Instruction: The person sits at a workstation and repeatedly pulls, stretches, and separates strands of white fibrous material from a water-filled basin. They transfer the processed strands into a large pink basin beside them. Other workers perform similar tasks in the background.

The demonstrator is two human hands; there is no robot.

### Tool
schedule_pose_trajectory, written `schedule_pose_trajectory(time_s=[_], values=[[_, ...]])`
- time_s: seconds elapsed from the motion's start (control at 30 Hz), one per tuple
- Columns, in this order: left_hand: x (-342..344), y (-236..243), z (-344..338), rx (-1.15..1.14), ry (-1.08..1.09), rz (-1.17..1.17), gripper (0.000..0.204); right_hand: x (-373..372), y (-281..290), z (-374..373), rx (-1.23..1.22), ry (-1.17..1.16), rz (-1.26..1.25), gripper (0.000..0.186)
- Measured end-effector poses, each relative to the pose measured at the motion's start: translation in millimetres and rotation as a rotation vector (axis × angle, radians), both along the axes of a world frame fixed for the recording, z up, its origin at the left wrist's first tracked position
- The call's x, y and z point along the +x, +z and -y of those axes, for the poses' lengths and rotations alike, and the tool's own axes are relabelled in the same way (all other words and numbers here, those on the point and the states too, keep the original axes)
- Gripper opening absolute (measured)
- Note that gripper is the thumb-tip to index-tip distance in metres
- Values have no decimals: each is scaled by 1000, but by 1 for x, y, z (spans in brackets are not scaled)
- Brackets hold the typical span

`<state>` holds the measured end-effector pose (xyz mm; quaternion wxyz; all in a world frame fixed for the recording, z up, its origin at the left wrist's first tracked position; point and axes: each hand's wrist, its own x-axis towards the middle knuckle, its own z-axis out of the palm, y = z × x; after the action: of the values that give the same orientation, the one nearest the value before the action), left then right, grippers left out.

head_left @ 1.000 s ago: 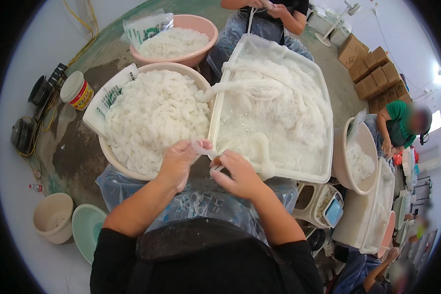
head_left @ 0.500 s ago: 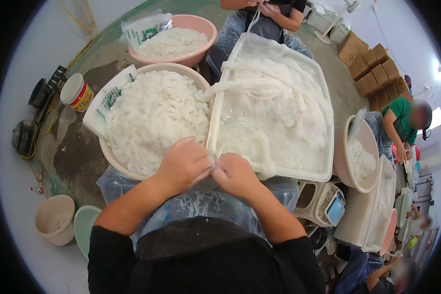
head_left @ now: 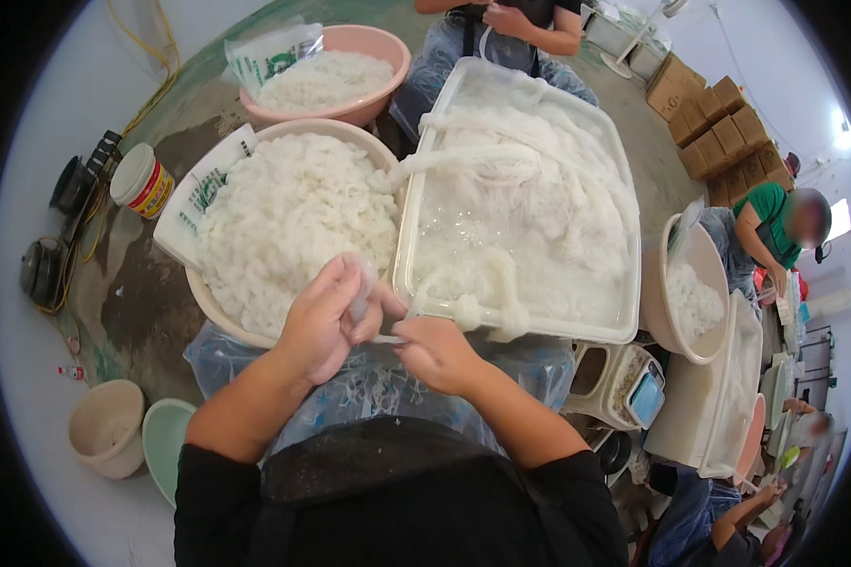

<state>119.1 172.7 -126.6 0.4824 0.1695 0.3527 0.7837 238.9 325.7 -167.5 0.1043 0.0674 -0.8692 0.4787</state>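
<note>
My left hand [head_left: 321, 319] is raised at the near edge of the round tub [head_left: 201, 295], its fingers curled round a translucent white clump. A thin, wet white strand [head_left: 386, 338] stretches from it to my right hand [head_left: 440, 354], which pinches the other end. The tub is heaped with tangled white strands [head_left: 298, 203]. To its right, a white rectangular tray [head_left: 632, 274] holds water and long, soft white strands [head_left: 529, 170]. Some hang over the tray's near rim, just beyond my right hand. A clear plastic apron with white scraps on it [head_left: 378, 387] covers my lap.
A pink tub [head_left: 402, 66] of white strands stands beyond. At left are a lidded bucket [head_left: 142, 180], a beige basin [head_left: 107, 425] and a green basin [head_left: 165, 444]. A scale [head_left: 645, 397] sits right of my lap. Co-workers sit opposite and at right, near stacked cartons [head_left: 728, 137].
My hands, close together before, have drawn apart with the strand between them. The left hand has turned and risen, showing the white clump in its fingers.
</note>
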Motion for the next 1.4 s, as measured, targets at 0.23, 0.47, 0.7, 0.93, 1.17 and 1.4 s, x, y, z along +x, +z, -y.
schedule_pose_trajectory(time_s=[0.23,0.47,0.7,0.93,1.17,1.4], values=[[1,-3,-13,-557,490,-2079,31,3,45,-14,-609,432,-27,20],[22,-12,-17,-91,249,-1062,32,-2,30,-5,-1500,274,-319,11],[17,-16,-7,-345,200,-1173,29,-1,10,-2,48,-215,-190,15],[-4,-6,4,-256,82,-1433,21,-7,17,-15,-30,65,-213,8],[1,-3,5,-212,135,-1227,22,14,24,-23,-758,65,245,24],[20,-7,1,-146,167,-774,24,0,31,-19,-29,71,77,23]])
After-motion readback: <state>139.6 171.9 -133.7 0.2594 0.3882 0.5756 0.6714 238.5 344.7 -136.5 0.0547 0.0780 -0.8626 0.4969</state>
